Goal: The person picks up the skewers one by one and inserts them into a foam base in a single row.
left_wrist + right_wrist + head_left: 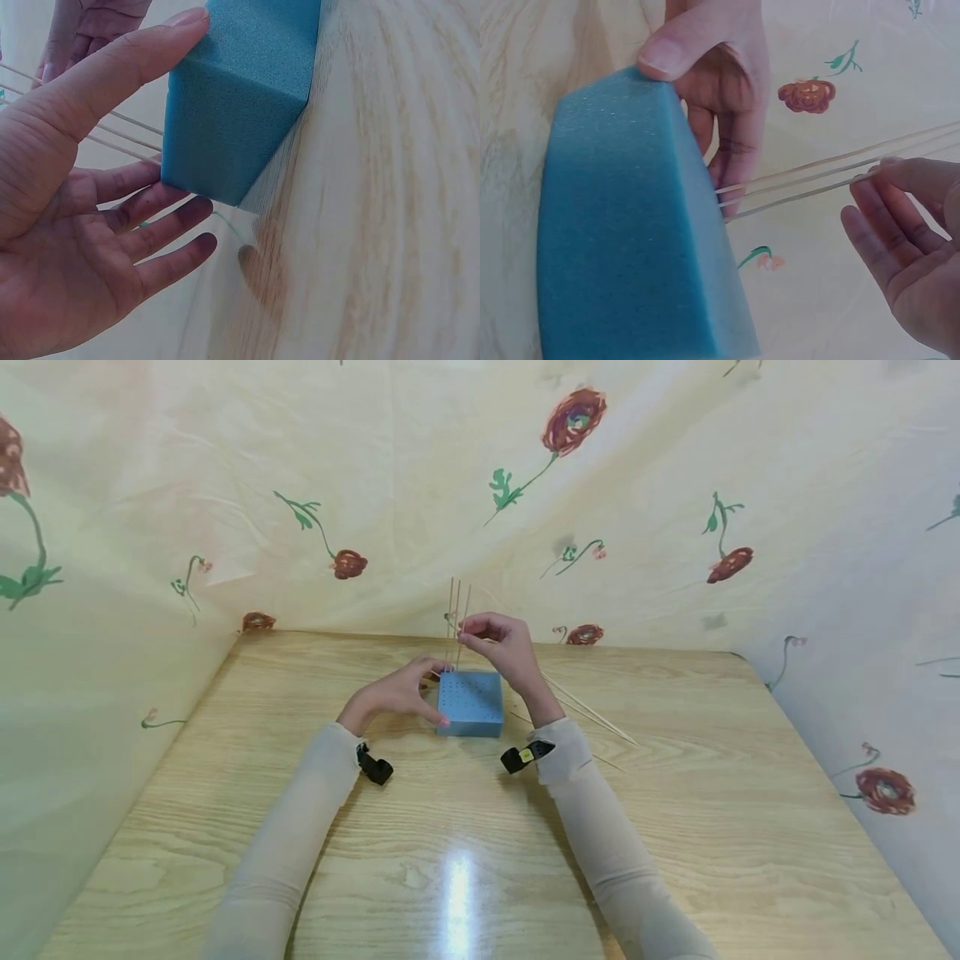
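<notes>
A blue foam block [471,702] with rows of small holes in its top sits on the table. Three thin wooden skewers rise from its far left corner. My left hand [401,691] holds the block by its left side, thumb on the near edge and fingers at the far corner. In the left wrist view, the thumb lies along the foam and the fingertips reach its other end. Above the block, my right hand [510,647] pinches one skewer [795,198] between thumb and forefinger. That skewer's lower end is at the block's top, beside the two other standing skewers [449,627].
Several loose skewers [596,717] lie on the wooden table [712,827] to the right of the block, partly behind the right wrist. A flower-patterned cloth [450,468] hangs behind the table and along both sides. Black straps [375,767] circle both wrists.
</notes>
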Demonstrator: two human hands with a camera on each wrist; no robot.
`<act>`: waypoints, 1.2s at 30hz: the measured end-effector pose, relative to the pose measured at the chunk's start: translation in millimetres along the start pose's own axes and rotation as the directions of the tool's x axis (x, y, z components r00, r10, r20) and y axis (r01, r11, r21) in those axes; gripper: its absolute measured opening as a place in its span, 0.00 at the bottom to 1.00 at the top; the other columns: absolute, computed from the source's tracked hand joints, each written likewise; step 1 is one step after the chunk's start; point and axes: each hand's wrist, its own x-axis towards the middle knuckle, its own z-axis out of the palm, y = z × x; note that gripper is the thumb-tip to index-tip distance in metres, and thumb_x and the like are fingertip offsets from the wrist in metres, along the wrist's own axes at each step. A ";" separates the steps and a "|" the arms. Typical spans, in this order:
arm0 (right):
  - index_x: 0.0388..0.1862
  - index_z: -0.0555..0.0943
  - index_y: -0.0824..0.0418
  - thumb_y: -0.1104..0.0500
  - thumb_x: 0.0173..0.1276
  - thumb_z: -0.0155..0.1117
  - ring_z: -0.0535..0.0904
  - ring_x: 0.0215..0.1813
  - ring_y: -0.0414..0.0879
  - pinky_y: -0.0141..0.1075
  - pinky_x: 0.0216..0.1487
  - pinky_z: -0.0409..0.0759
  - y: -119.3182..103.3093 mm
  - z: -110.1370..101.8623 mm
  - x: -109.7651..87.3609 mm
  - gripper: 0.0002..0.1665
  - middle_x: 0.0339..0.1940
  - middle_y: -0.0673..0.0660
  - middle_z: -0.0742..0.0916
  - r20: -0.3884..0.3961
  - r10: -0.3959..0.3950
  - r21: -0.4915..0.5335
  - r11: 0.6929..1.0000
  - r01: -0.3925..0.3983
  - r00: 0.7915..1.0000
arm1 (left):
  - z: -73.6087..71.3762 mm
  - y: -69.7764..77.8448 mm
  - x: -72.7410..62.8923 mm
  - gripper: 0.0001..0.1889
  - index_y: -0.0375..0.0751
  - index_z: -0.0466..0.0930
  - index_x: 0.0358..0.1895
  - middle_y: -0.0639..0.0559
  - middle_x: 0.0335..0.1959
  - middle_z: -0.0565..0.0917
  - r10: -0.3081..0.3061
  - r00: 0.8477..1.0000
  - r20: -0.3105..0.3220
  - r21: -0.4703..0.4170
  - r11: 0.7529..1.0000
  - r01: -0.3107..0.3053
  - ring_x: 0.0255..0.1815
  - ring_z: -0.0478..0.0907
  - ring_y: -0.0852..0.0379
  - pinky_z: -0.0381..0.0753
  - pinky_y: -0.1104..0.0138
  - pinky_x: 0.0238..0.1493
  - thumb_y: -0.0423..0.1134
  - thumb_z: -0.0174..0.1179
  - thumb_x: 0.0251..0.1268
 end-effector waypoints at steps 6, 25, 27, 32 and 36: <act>0.50 0.85 0.73 0.67 0.69 0.70 0.85 0.40 0.36 0.28 0.46 0.84 -5.7 -9.6 1.7 0.13 0.42 0.65 0.89 0.014 0.018 -0.026 1.000 -0.017 1.000 | 0.2 0.6 0.6 0.50 0.43 0.62 0.78 0.44 0.77 0.61 -0.013 1.000 0.000 -0.014 1.000 0.013 0.78 0.59 0.40 0.61 0.43 0.79 0.42 0.81 0.53; 0.52 0.86 0.67 0.64 0.71 0.70 0.86 0.46 0.53 0.27 0.45 0.81 -29.3 -77.8 -12.4 0.13 0.45 0.67 0.89 0.234 0.195 -0.348 0.932 -0.106 0.952 | 0.1 -1.6 -0.4 0.53 0.41 0.58 0.81 0.43 0.79 0.59 -0.001 1.000 0.016 -0.004 1.000 0.001 0.79 0.58 0.40 0.59 0.41 0.79 0.42 0.81 0.53; 0.53 0.86 0.67 0.65 0.71 0.70 0.86 0.47 0.55 0.27 0.44 0.82 -28.4 -84.9 -15.7 0.13 0.45 0.67 0.89 0.262 0.213 -0.372 0.922 -0.105 0.941 | -0.3 -2.0 -0.5 0.53 0.41 0.58 0.81 0.43 0.79 0.59 0.002 1.000 0.014 -0.002 1.000 -0.002 0.80 0.57 0.40 0.59 0.41 0.79 0.42 0.81 0.53; 0.53 0.86 0.66 0.65 0.71 0.70 0.86 0.46 0.55 0.33 0.46 0.86 -23.3 -99.7 -27.2 0.14 0.43 0.65 0.89 0.322 0.245 -0.460 0.885 -0.076 0.914 | -0.7 -1.3 -0.7 0.53 0.40 0.58 0.81 0.41 0.79 0.58 0.016 1.000 0.017 0.007 1.000 -0.016 0.80 0.57 0.39 0.59 0.40 0.79 0.42 0.80 0.54; 0.52 0.86 0.66 0.65 0.70 0.70 0.87 0.43 0.52 0.41 0.47 0.87 -16.1 -107.3 -38.7 0.13 0.41 0.62 0.90 0.372 0.249 -0.520 0.854 -0.021 0.894 | -0.5 -0.4 -0.5 0.52 0.40 0.58 0.81 0.41 0.79 0.59 0.022 0.999 0.023 0.020 1.000 -0.023 0.79 0.58 0.38 0.61 0.40 0.78 0.42 0.80 0.55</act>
